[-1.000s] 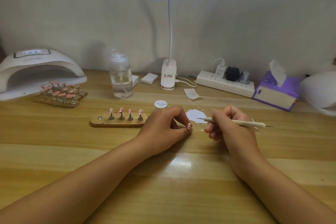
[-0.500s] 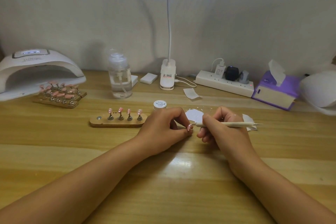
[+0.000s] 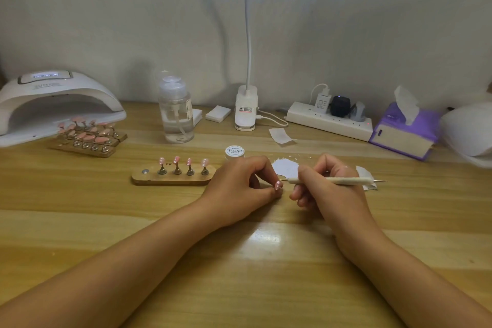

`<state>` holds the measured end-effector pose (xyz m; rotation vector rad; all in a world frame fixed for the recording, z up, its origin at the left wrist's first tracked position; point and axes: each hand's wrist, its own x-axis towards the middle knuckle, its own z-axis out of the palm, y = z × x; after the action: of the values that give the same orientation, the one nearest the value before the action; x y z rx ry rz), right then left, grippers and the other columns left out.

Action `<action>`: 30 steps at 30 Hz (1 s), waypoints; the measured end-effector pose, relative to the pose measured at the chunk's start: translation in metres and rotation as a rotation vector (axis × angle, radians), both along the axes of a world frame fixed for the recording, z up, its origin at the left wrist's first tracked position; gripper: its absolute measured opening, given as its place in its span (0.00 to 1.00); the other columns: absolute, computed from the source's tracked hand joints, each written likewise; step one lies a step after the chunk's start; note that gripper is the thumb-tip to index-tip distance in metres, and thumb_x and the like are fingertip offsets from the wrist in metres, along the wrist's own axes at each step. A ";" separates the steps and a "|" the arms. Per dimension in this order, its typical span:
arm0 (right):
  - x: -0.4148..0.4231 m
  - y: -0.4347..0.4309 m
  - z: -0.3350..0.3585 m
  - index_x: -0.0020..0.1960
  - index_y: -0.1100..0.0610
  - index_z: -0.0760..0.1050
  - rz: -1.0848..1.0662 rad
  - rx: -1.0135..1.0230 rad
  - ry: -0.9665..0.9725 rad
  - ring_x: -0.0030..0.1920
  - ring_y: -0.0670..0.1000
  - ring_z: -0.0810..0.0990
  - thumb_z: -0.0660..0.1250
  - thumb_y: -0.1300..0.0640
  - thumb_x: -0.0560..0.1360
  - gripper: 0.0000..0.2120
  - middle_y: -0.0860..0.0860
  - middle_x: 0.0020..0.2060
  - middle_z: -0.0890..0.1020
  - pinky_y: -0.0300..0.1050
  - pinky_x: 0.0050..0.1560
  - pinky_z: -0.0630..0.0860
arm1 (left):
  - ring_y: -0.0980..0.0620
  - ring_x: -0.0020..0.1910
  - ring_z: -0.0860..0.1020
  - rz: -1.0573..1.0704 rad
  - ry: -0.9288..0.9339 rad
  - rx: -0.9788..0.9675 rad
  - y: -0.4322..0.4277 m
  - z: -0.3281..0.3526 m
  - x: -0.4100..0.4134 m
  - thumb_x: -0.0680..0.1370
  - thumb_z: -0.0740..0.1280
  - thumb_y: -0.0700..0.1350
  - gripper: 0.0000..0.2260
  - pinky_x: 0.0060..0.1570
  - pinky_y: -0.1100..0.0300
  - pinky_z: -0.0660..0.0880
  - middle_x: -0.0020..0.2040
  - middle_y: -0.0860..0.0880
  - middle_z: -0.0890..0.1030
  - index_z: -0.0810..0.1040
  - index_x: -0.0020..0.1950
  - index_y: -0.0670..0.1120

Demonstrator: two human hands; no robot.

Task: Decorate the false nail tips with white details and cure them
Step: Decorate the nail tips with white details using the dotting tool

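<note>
On the table [image 3: 106,221], my left hand [image 3: 239,189] pinches a pink nail tip [image 3: 278,185]; my right hand [image 3: 327,189] grips the dotting tool [image 3: 346,181], its point seemingly touching.

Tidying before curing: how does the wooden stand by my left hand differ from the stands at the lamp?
The near stand is one rounded bar, set straight; the lamp stands are several bars, packed together and angled. The near stand carries four tips in one row; the lamp stands carry several rows. Both are wooden and hold pink tips.

Two hands [image 3: 238,189], one dotting tool [image 3: 351,181]
</note>
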<state>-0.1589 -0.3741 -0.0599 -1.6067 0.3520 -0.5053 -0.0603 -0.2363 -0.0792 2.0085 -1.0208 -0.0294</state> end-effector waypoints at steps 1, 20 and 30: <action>0.000 -0.001 0.000 0.34 0.57 0.68 -0.011 0.009 -0.008 0.24 0.47 0.75 0.66 0.65 0.75 0.12 0.57 0.26 0.82 0.36 0.26 0.72 | 0.64 0.30 0.74 0.000 0.002 -0.003 0.000 0.000 0.000 0.74 0.74 0.45 0.07 0.33 0.67 0.64 0.32 0.70 0.77 0.78 0.40 0.54; 0.002 0.000 -0.002 0.33 0.57 0.67 0.002 -0.077 0.066 0.23 0.48 0.74 0.65 0.65 0.72 0.12 0.58 0.25 0.81 0.38 0.26 0.72 | 0.65 0.29 0.74 -0.001 -0.025 -0.006 0.000 0.002 -0.002 0.74 0.75 0.44 0.10 0.31 0.72 0.65 0.30 0.70 0.76 0.77 0.39 0.56; 0.002 -0.001 -0.003 0.33 0.57 0.67 0.005 -0.100 0.079 0.24 0.47 0.75 0.66 0.64 0.72 0.11 0.57 0.25 0.81 0.39 0.28 0.72 | 0.64 0.29 0.74 -0.005 -0.015 -0.011 0.001 0.001 -0.001 0.74 0.75 0.44 0.08 0.31 0.71 0.65 0.30 0.70 0.76 0.78 0.40 0.54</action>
<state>-0.1571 -0.3748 -0.0632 -1.7269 0.3865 -0.4625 -0.0616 -0.2357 -0.0781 1.9992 -1.0328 -0.0117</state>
